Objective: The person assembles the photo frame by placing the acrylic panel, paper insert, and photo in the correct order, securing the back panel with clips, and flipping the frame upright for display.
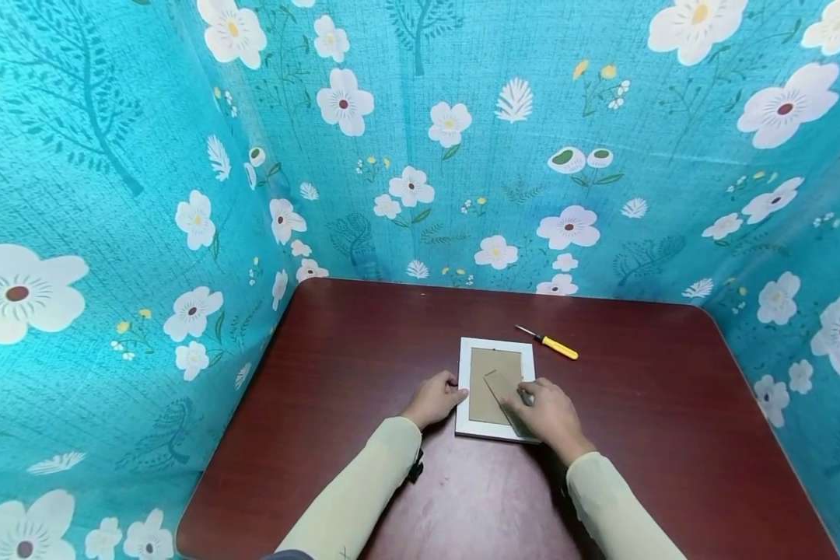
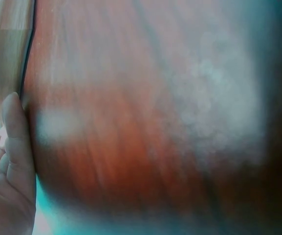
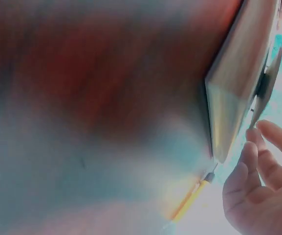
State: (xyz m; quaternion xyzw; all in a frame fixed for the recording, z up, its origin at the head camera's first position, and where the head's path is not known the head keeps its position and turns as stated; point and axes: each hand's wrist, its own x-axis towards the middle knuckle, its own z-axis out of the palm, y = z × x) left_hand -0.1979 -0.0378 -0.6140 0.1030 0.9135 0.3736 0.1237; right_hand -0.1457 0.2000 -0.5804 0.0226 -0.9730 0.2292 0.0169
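Our right grip [image 1: 549, 412] pinches an easel stand [image 1: 501, 386], likely light and stiff, best held by its edge; opposite, our left grip [image 1: 435, 400] holds the picture frame [image 1: 464, 367].

The picture frame [image 1: 486, 428] lies on the desk [image 1: 364, 350], the backing board [image 1: 479, 389] within it and the stand [image 1: 502, 386] over the board. The left hand [image 1: 437, 400] is at the frame's left edge, the right hand [image 1: 553, 412] at its right side. The screwdriver [image 1: 558, 347] lies just beside the far right corner; a curtain [image 1: 448, 194] hangs behind the desk.
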